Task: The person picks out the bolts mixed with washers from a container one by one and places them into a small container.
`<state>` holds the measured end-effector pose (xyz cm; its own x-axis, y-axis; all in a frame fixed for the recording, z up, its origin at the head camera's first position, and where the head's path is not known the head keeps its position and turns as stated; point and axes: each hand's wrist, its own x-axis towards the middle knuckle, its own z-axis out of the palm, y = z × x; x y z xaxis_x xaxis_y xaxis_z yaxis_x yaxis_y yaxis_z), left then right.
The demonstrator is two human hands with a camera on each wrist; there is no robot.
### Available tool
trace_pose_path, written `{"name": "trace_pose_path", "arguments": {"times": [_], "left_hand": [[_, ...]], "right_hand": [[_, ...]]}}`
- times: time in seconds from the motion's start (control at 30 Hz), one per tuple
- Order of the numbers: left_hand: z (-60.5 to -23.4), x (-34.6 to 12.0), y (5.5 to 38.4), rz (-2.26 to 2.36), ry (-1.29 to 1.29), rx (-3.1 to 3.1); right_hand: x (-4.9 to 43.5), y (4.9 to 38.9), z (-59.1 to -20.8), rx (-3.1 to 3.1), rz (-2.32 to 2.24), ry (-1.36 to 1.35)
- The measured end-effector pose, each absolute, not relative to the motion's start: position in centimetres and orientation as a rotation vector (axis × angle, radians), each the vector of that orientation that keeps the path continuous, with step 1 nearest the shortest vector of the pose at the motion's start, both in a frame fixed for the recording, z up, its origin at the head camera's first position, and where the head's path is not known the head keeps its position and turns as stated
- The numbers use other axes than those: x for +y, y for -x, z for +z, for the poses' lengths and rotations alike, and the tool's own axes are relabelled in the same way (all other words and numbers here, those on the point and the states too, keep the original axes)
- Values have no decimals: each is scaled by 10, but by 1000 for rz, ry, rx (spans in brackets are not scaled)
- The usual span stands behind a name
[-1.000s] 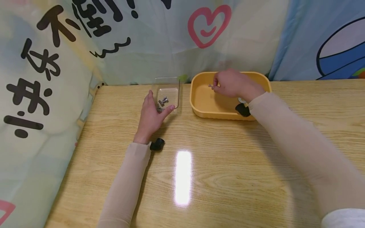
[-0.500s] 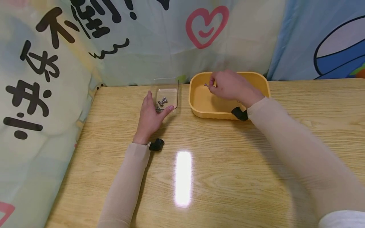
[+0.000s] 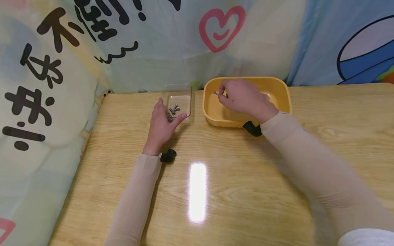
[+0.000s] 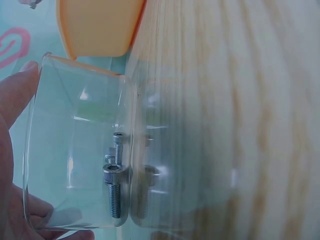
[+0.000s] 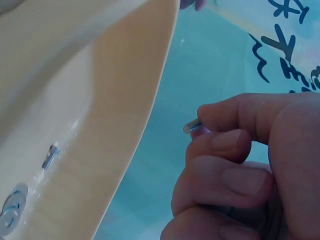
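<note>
A clear plastic box (image 3: 184, 97) stands at the table's back edge. My left hand (image 3: 160, 126) holds it, fingers along its left side and thumb at the near right. Several socket-head bolts (image 4: 114, 182) lie on its floor, partly behind that hand in the head view. Over the yellow bin (image 3: 221, 123) my right hand (image 3: 243, 97) pinches a small metal bolt (image 3: 216, 93) between thumb and forefinger. The right wrist view shows only one end of the pinched bolt (image 5: 191, 126). Another bolt (image 5: 50, 156) and some washers (image 5: 13, 210) lie inside the bin.
The bin stands just right of the box with a narrow gap between them. A printed cloth (image 3: 172, 65) hangs behind the table's back edge and along its left. The wooden table (image 3: 234, 177) reaches toward me, with a bright reflection on it.
My right hand has moved left across the yellow bin toward the clear box, still pinching the bolt. The left hand stays in place on the box.
</note>
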<state>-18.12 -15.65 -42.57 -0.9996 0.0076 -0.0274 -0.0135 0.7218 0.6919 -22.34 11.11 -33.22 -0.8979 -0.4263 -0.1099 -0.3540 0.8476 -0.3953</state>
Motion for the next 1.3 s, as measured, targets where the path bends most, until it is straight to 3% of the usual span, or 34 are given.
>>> {"name": "trace_pose_path", "arguments": {"times": [1.3], "left_hand": [[-427,-157,184,1182,2,2898]], "right_hand": [[57,196,-358,2877,-840,536]]}}
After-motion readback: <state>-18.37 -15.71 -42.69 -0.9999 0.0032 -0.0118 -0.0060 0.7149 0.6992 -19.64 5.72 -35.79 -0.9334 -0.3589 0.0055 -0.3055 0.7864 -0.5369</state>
